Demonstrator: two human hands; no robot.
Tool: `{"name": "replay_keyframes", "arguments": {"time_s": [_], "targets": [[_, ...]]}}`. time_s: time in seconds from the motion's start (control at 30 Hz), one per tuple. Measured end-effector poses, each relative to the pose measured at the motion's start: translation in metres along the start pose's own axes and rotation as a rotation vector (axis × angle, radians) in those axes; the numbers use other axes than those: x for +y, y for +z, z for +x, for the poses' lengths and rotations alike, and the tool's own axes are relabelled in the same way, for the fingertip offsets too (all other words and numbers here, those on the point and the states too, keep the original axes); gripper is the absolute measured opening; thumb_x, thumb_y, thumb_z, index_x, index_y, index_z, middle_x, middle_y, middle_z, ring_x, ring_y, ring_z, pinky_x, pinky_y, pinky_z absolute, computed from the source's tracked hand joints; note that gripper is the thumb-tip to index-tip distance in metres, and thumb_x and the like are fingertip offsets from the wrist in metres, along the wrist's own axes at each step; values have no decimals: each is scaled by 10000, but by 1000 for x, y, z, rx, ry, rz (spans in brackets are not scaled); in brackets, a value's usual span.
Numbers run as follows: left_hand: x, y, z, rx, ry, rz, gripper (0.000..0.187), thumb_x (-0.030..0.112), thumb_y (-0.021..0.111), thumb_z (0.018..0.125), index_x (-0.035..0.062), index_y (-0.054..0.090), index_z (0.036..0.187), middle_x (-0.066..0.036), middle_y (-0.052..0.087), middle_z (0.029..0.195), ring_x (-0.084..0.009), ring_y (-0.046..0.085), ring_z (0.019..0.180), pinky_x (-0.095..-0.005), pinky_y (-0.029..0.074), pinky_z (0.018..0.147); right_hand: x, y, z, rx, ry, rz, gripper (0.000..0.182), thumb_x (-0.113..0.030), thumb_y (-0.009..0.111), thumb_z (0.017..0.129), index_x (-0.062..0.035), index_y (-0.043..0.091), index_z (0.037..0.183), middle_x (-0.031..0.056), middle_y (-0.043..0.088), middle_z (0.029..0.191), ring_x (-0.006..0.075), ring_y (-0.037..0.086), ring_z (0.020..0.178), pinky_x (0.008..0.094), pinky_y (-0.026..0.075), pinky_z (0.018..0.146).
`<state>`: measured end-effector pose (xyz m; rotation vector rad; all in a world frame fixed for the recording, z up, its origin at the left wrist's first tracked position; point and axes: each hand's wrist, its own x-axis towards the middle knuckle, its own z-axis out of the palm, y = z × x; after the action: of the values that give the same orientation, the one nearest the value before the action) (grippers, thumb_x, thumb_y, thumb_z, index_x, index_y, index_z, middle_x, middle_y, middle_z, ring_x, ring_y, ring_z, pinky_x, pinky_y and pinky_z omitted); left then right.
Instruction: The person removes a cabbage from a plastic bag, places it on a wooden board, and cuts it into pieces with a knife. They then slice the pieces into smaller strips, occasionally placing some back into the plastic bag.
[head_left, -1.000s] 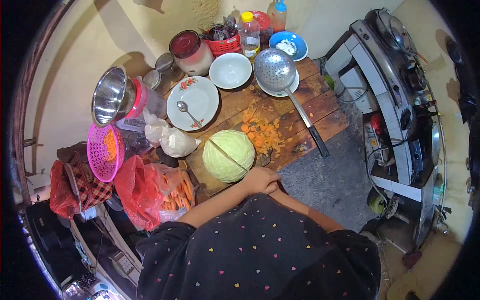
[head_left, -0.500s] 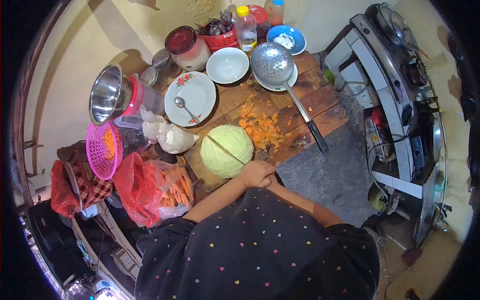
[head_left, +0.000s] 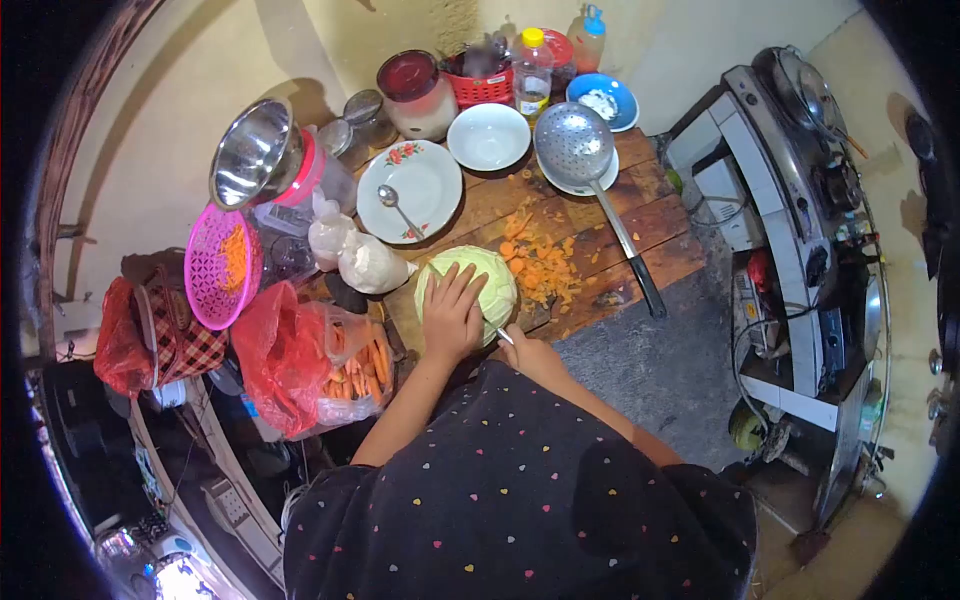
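A pale green cabbage (head_left: 496, 278) sits on a cutting board near the table's front edge. My left hand (head_left: 452, 315) lies over its top left side, fingers stretched out and a little apart. Low on the cabbage's right, my right hand (head_left: 532, 358) is closed around the handle of a knife (head_left: 504, 335). Most of the blade is hidden by my left hand and the cabbage, so its depth cannot be told. Orange carrot peelings (head_left: 538, 262) are heaped just right of the cabbage.
A floral plate (head_left: 440, 185) with a spoon lies behind the cabbage. A long-handled skimmer (head_left: 574, 145) rests across a bowl at the back right. Left are bagged carrots (head_left: 372, 372) and a pink basket (head_left: 200, 285) of shredded carrot. A stove (head_left: 800, 180) stands farther right.
My hands were together at the cabbage's near side. My left hand has moved onto the cabbage's top, while my right hand keeps the knife handle. The view has shifted slightly.
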<state>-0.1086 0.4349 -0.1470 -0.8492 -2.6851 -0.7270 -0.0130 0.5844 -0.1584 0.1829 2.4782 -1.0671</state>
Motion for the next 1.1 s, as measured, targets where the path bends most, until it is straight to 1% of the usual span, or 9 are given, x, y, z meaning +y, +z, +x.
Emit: {"name": "replay_keyframes", "arguments": {"time_s": [0.1,0.2,0.3,0.4,0.53,0.7,0.9,1.0,1.1], "targets": [[1,3,-3,-131,37,-44,412,130,539,789,153,621,1191,-53,567,1283,-265,459,1275,-515,256,1090,-13,-8,-10,1,45,-32,254,-319,447,960,-78,430,1038,265,613,696,452,616,678,543,466,578],[2,5,-3,-120,32,-77,426,120,520,787,151,617,1200,-51,570,1283,-255,463,1273,-513,254,1089,-6,-12,-19,43,-14,-83,250,-299,471,950,-60,427,1009,237,602,629,429,601,567,528,456,490],[2,7,-6,-113,5,-104,431,116,515,787,140,613,1206,-58,568,1286,-259,463,1272,-505,266,1085,16,14,-14,59,-35,-43,249,-282,480,946,-46,427,1005,235,605,634,423,601,563,520,457,483],[2,8,-8,-108,-15,-151,437,120,508,787,128,610,1212,-64,569,1285,-267,462,1271,-490,275,1083,29,31,-4,102,-80,-26,248,-267,487,942,-35,423,1005,238,601,628,426,604,570,521,460,488],[8,5,-8,-92,-19,-190,438,141,498,790,123,610,1213,-70,573,1280,-277,460,1271,-477,280,1082,29,45,11,134,-34,-58,263,-261,501,937,-22,419,1009,243,598,623,432,603,571,521,467,494],[2,7,-4,-91,0,-68,448,161,506,789,129,605,1224,-59,575,1278,-258,459,1275,-482,259,1093,26,44,13,157,-62,-51,265,-253,505,936,-13,424,1013,250,596,623,437,600,564,516,468,491],[3,11,-7,-110,10,-17,448,166,512,795,130,599,1233,-50,567,1293,-247,449,1285,-481,249,1098,26,29,-18,61,47,-34,282,-300,477,949,-30,417,1005,244,609,647,443,613,616,535,471,520],[6,12,-11,-111,-3,-64,441,164,511,801,124,598,1232,-54,559,1304,-258,440,1292,-478,263,1093,37,45,-5,53,60,-71,289,-302,472,952,-25,417,1017,242,615,655,439,618,621,535,473,527],[9,12,-12,-102,-7,-78,439,162,509,805,117,594,1233,-60,556,1307,-268,435,1295,-474,276,1087,37,56,10,105,46,-88,295,-301,471,952,-21,422,1032,243,622,668,434,622,619,531,476,528]]}}
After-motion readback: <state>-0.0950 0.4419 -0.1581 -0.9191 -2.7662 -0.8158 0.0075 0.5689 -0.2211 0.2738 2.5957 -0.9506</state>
